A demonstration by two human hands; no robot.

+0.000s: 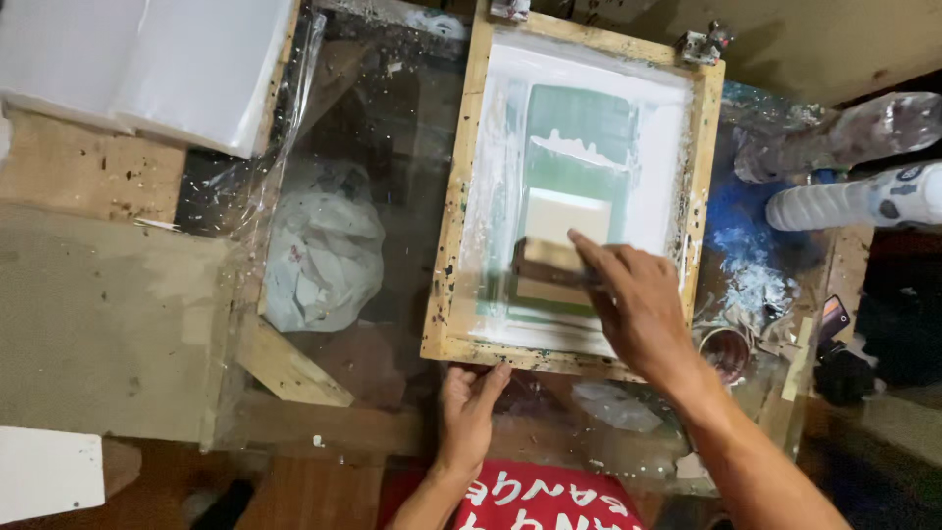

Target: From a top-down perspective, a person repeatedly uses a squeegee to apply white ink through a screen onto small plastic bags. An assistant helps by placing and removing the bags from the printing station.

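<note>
My right hand (638, 304) grips the stiff scraper (549, 263) inside the frame (446, 226), whose near edge my left hand (469, 407) pins.

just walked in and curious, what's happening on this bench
A person is screen printing. The right hand presses a wooden squeegee onto the mesh of a wooden-framed screen, which is smeared with white ink. The left hand grips the frame's near edge. A crumpled white cloth lies left of the frame, and plastic bottles to the right.
</note>
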